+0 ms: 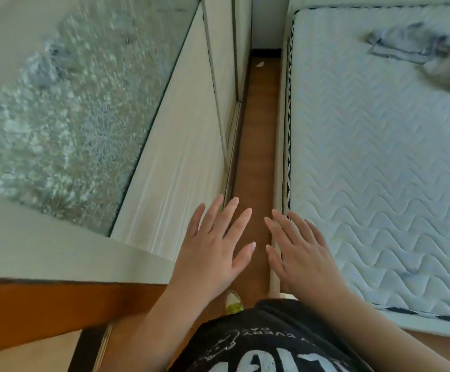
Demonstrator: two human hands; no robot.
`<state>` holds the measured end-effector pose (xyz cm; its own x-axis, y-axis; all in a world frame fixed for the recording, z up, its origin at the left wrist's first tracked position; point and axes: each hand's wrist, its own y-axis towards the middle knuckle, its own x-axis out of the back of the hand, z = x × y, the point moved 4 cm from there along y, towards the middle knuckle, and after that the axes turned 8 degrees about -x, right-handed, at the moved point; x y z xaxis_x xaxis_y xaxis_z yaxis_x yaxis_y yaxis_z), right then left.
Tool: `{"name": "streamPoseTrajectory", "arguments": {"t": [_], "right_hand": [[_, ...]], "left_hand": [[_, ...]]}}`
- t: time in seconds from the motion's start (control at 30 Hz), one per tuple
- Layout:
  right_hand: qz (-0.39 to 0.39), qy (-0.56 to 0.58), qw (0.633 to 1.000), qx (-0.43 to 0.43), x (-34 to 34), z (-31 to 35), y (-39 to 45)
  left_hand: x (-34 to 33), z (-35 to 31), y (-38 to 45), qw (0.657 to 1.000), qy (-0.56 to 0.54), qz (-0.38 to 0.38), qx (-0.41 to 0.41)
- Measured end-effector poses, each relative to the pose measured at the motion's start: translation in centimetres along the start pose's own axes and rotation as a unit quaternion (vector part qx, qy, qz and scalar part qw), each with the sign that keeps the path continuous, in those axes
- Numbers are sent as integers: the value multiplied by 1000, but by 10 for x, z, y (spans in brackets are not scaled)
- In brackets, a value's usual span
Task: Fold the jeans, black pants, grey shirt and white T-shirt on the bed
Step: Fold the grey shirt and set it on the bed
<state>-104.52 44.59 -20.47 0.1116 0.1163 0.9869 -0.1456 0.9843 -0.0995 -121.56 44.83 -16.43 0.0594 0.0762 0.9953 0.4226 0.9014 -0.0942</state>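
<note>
The left hand [213, 245] and right hand [299, 251] hold nothing, fingers spread apart; the clothes [417, 49] on the bed [379, 183] lie far beyond the fingers, so reaching may overbalance.

Bright, soft daylight all round, no hard shadows, motion blur smearing the frosted glass panel [57, 116] at left, clothes [417, 49] on the mattress [379, 183] blurry at top right, wide-angle bending at the edges, both hands fairly sharp at centre
</note>
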Motion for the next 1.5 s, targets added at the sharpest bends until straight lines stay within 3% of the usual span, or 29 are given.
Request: {"name": "streamPoseTrajectory", "arguments": {"t": [0.3, 0.53, 0.63, 0.8, 1.23, 1.5], "right_hand": [[-5, -1, 999, -44, 15, -4, 80], [2, -9, 1000, 24, 21, -9, 162], [6, -13, 999, 34, 28, -23, 203], [2, 10, 1000, 28, 44, -61, 266], [-32, 49, 994, -93, 86, -168, 369], [-55, 90, 972, -211, 94, -231, 437]], "left_hand": [[-8, 21, 57, 998, -58, -1, 17], [-20, 56, 87, 991, -114, 12, 63], [-15, 70, 130, 987, -109, 20, 113], [-3, 76, 209, 987, -100, 27, 121], [49, 70, 417, 999, 6, -32, -6], [42, 50, 561, 993, -36, -30, -107]]}}
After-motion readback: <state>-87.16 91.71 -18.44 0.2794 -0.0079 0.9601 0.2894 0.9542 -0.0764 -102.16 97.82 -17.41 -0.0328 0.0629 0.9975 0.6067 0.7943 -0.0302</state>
